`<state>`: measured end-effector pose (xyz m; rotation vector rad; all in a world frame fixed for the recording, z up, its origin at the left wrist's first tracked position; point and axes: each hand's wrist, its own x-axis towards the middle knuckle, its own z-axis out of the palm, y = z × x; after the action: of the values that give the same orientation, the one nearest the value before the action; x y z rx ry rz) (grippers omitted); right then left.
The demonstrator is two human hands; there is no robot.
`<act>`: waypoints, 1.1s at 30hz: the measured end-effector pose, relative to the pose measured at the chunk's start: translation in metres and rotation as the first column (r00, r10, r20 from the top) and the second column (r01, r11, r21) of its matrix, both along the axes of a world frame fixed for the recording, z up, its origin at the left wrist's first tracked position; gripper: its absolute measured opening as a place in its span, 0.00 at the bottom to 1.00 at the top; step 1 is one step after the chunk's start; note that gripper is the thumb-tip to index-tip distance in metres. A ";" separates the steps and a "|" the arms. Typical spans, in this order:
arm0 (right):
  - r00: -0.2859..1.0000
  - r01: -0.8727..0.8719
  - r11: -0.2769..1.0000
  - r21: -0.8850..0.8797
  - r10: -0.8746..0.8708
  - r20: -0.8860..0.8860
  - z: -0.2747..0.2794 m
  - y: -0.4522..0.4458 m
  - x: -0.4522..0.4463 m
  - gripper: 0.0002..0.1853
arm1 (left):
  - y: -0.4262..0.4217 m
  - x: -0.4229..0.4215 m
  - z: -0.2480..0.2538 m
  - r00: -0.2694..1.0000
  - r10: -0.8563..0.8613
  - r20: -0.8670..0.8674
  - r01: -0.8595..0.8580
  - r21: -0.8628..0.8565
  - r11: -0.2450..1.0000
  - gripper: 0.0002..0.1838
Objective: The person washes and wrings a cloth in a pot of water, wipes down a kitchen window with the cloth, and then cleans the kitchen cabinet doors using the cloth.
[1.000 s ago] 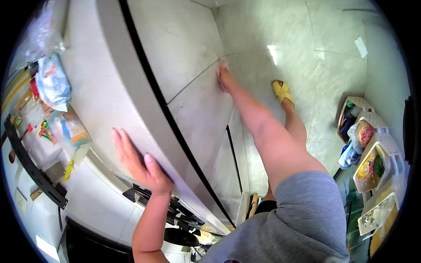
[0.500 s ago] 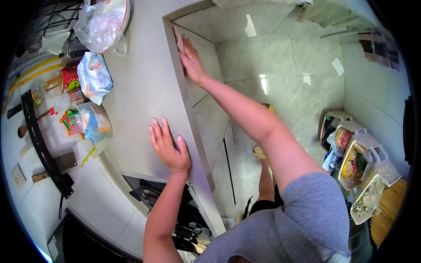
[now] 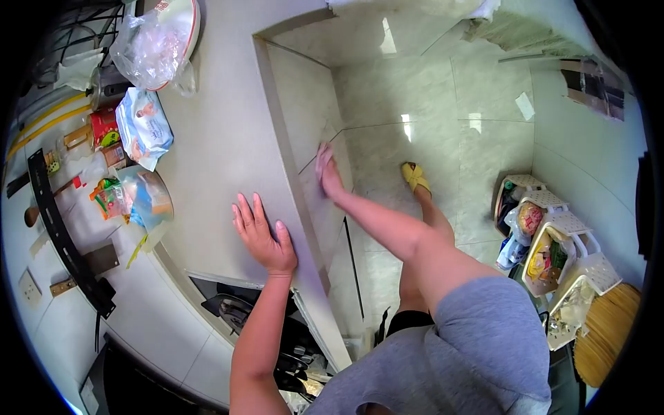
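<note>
My left hand (image 3: 265,235) lies flat on the grey countertop (image 3: 207,149) near its front edge, fingers spread and holding nothing. Lower down, beyond that edge, my right hand (image 3: 332,181) presses a pinkish cloth (image 3: 322,158) against the pale cabinet front (image 3: 299,97). The cloth shows only in part, along the fingers, and its far side is hidden by the hand. A dark vertical gap (image 3: 353,270) runs along the cabinet front close to my right wrist.
On the counter stand a wipes pack (image 3: 144,128), a plastic-covered bowl (image 3: 155,45) and a clear container (image 3: 149,194). A knife rack (image 3: 59,235) hangs on the wall. An open drawer (image 3: 277,332) holds pans. White baskets (image 3: 553,259) stand right, beside a wooden board (image 3: 609,335).
My right hand has moved with the cloth from the counter's front edge down onto the cabinet front, nearer to me. A foot in a yellow slipper has stepped forward. My left hand stays put.
</note>
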<state>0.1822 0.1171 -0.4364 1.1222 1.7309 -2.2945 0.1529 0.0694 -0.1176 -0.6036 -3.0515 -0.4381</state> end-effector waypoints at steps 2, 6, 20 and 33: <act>0.999 -0.007 1.000 -0.019 0.006 -0.039 0.065 0.015 -0.003 0.35 | 0.000 0.000 0.001 1.000 0.003 -0.001 -0.003 -0.020 1.000 0.32; 0.941 0.029 0.986 0.162 0.027 -0.337 0.107 0.043 -0.043 0.33 | -0.002 0.001 0.000 1.000 0.016 0.006 -0.016 -0.043 0.999 0.32; 0.998 -0.010 0.974 -0.227 0.022 0.054 -0.087 0.014 0.014 0.37 | -0.003 -0.001 -0.011 1.000 -0.003 0.013 0.004 -0.031 1.000 0.33; 0.888 0.353 0.777 -0.521 -0.103 0.448 -0.051 -0.012 0.027 0.32 | -0.005 -0.002 -0.006 1.000 -0.003 -0.002 0.003 -0.009 1.000 0.32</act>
<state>0.2093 0.1050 -0.4874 1.5581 0.6722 -2.2539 0.1505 0.0643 -0.1238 -0.6085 -3.0528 -0.4246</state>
